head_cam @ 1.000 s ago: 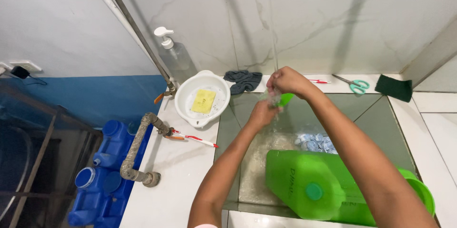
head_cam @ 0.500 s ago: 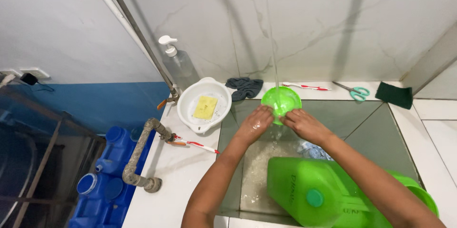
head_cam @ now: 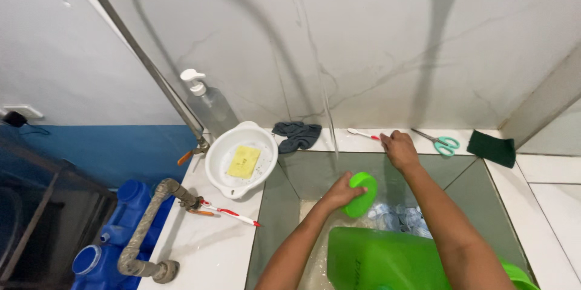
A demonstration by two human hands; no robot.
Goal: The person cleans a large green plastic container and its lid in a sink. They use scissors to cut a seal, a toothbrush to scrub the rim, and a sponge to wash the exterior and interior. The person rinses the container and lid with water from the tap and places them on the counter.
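Nearest to me I see a big green container (head_cam: 387,263) lying in the sink (head_cam: 466,184), at the bottom edge of the view, with both forearms passing over it. Just behind it some clear plastic (head_cam: 396,217) lies on the wet sink floor.

My left hand (head_cam: 342,193) is over the sink and its fingers are curled around the edge of a round green lid (head_cam: 361,194), which it holds tilted (the thumb is on the side facing me). The lid is in the air above the sink floor, a little behind the container.

My right hand (head_cam: 399,148) is further away, at the back rim of the sink. Its fingers are bent down on the ledge, at the red end of a toothbrush (head_cam: 363,134); if they really grip it, I cannot tell.

On the counter to the left lies another toothbrush (head_cam: 233,213) with red on it, and behind it a white bowl (head_cam: 221,172) with a yellow sponge (head_cam: 244,161) inside. Along the back ledge there are a dark cloth (head_cam: 296,134), green-handled scissors (head_cam: 439,140) and a dark green pad (head_cam: 491,148). A soap pump bottle (head_cam: 209,105) stands against the wall.
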